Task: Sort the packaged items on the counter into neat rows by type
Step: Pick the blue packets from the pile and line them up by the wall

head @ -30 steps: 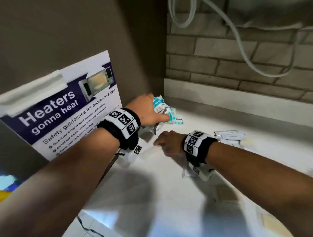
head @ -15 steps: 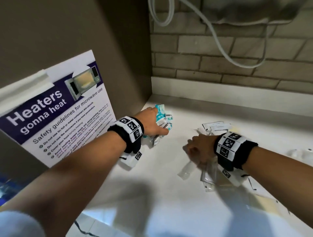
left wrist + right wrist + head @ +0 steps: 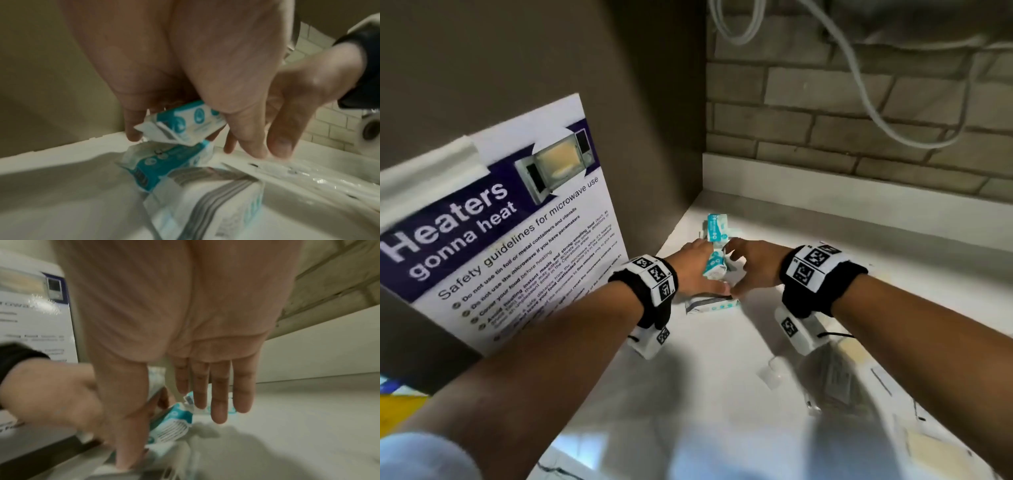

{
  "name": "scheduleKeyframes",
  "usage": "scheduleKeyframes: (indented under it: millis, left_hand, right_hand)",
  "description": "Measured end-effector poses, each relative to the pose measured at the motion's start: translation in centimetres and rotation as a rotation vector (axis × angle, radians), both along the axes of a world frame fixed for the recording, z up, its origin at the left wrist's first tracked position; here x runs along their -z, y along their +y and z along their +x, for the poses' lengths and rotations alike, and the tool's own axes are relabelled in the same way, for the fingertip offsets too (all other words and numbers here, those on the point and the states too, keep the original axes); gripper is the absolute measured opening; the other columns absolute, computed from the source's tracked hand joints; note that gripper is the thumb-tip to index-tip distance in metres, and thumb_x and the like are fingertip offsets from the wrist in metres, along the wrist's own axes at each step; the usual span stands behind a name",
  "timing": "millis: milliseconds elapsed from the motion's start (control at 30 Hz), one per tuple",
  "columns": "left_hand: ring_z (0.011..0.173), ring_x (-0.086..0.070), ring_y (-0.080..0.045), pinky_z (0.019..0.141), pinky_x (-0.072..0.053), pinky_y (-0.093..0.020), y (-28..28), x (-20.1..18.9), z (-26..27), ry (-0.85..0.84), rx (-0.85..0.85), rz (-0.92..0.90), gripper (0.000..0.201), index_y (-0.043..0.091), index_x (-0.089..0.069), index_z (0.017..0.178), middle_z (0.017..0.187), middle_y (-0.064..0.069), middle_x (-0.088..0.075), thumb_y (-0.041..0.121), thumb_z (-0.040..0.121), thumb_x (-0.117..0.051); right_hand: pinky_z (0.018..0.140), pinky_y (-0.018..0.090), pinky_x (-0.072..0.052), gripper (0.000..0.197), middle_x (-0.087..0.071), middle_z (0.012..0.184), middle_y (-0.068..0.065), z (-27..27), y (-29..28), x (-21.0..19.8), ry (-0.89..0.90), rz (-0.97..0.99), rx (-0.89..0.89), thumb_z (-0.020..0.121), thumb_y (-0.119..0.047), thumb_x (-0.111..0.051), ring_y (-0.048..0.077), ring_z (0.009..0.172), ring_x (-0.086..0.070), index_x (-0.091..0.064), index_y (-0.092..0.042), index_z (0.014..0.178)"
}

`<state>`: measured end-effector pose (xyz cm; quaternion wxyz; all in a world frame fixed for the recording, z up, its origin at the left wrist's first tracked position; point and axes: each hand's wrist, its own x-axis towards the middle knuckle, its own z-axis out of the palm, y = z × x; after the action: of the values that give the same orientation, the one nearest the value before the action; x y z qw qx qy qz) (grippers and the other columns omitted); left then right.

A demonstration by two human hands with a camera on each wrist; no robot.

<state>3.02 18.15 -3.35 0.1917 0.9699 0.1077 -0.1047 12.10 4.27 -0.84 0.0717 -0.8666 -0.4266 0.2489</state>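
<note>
Several teal-and-white packets sit in the counter's far left corner. My left hand (image 3: 700, 274) grips one teal packet (image 3: 185, 123) between thumb and fingers, just above a second teal packet (image 3: 164, 162) lying on the counter. A white packet with grey stripes (image 3: 216, 203) lies nearest the wrist, and another teal packet (image 3: 717, 228) stands behind the hands. My right hand (image 3: 743, 267) is beside the left, fingers (image 3: 218, 394) straight and spread over the packets, its thumb down against the left thumb; it holds nothing.
A microwave safety poster (image 3: 500, 240) leans on the brown wall at left. Clear plastic wrappers (image 3: 828, 377) lie under my right forearm, tan sachets (image 3: 928, 445) at the lower right. A brick wall (image 3: 825, 120) with a hanging cable backs the white counter (image 3: 722, 394).
My right hand has left the clear wrappers and moved left to the teal packets beside the left hand. The left hand still holds teal packets in the corner.
</note>
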Motion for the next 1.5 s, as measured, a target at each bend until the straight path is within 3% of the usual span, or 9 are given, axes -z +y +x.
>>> scheduleKeyframes:
  millis: [233,400,533,767,900,1000,1133,1367,1500]
  left_hand:
    - [0.102,-0.046,-0.019,0.083,-0.042,-0.031,0.9,-1.0,-2.7,-0.11,0.012,-0.011,0.054,0.014,-0.041,0.113,0.112,-0.002,-0.037,0.036,0.075,-0.072]
    - [0.091,-0.064,-0.024,0.079,-0.054,-0.037,1.1,0.0,-4.4,-0.032,-0.034,-0.182,0.065,0.022,-0.028,0.113,0.108,-0.004,-0.06,0.02,0.069,-0.076]
    - [0.084,-0.062,-0.018,0.072,-0.051,-0.027,1.3,0.1,-4.7,-0.131,-0.064,-0.173,0.052,0.02,-0.044,0.101,0.1,0.003,-0.061,0.021,0.065,-0.081]
    - [0.098,-0.059,-0.011,0.093,-0.043,-0.018,0.9,0.3,-4.3,-0.182,-0.078,-0.246,0.042,0.016,-0.065,0.122,0.114,0.001,-0.051,0.027,0.082,-0.073]
    - [0.086,-0.062,-0.005,0.087,-0.045,-0.013,0.8,0.2,-4.5,-0.193,-0.076,-0.341,0.041,0.017,-0.067,0.115,0.112,0.001,-0.056,0.02,0.076,-0.079]
    - [0.085,-0.059,-0.006,0.081,-0.045,-0.01,0.9,0.3,-5.2,-0.139,-0.042,-0.317,0.044,0.023,-0.067,0.108,0.103,0.007,-0.055,0.02,0.067,-0.084]
    - [0.094,-0.06,-0.005,0.088,-0.051,-0.023,1.1,1.0,-6.2,-0.027,0.0,-0.247,0.05,0.035,-0.064,0.1,0.103,0.01,-0.058,0.03,0.053,-0.082]
    - [0.097,-0.06,-0.007,0.092,-0.051,-0.025,1.8,0.8,-6.7,0.098,0.008,-0.263,0.038,0.023,-0.068,0.099,0.102,0.007,-0.064,0.014,0.065,-0.08]
    - [0.092,-0.063,-0.02,0.081,-0.049,-0.025,3.1,-0.2,-4.7,-0.043,-0.12,-0.11,0.015,0.02,-0.063,0.09,0.103,-0.003,-0.066,0.01,0.079,-0.065]
  right_hand:
    - [0.081,0.029,-0.044,0.069,-0.058,0.111,0.004,-1.2,0.7,2.9,-0.003,-0.031,-0.055,0.063,-0.029,-0.087,0.022,0.099,-0.054,-0.047,-0.011,0.116]
    - [0.085,0.028,-0.041,0.053,-0.06,0.119,0.004,-0.9,0.3,2.3,-0.013,-0.055,-0.029,0.078,-0.037,-0.076,0.022,0.102,-0.053,-0.054,-0.014,0.121]
    - [0.077,0.029,-0.043,0.036,-0.065,0.091,0.006,0.6,-0.8,1.6,0.104,-0.049,0.093,0.096,-0.044,-0.05,0.022,0.08,-0.055,-0.062,-0.011,0.103]
    - [0.055,0.026,-0.045,0.045,-0.063,0.08,0.02,0.4,-1.9,1.5,0.341,0.069,0.346,0.1,-0.033,-0.03,0.021,0.053,-0.05,-0.059,-0.001,0.093]
    - [0.051,0.028,-0.04,0.046,-0.058,0.066,0.014,-0.4,-1.9,1.7,0.347,0.119,0.383,0.099,-0.033,-0.028,0.021,0.05,-0.046,-0.056,-0.005,0.075]
    - [0.053,0.027,-0.041,0.046,-0.058,0.066,0.011,-0.4,-1.7,1.7,0.354,0.17,0.393,0.099,-0.035,-0.027,0.021,0.052,-0.048,-0.058,-0.006,0.081]
    - [0.055,0.027,-0.045,0.045,-0.059,0.067,0.009,-0.4,-1.2,1.3,0.38,0.243,0.373,0.099,-0.034,-0.027,0.02,0.055,-0.05,-0.058,-0.007,0.082]
    - [0.06,0.027,-0.042,0.031,-0.056,0.075,0.003,0.0,-0.9,0.7,0.271,0.278,0.292,0.096,-0.041,-0.045,0.018,0.07,-0.051,-0.06,-0.014,0.096]
    - [0.067,0.028,-0.038,0.03,-0.052,0.069,0.0,0.8,-0.6,-1.0,0.113,0.232,0.15,0.089,-0.044,-0.06,0.016,0.066,-0.047,-0.06,-0.016,0.077]
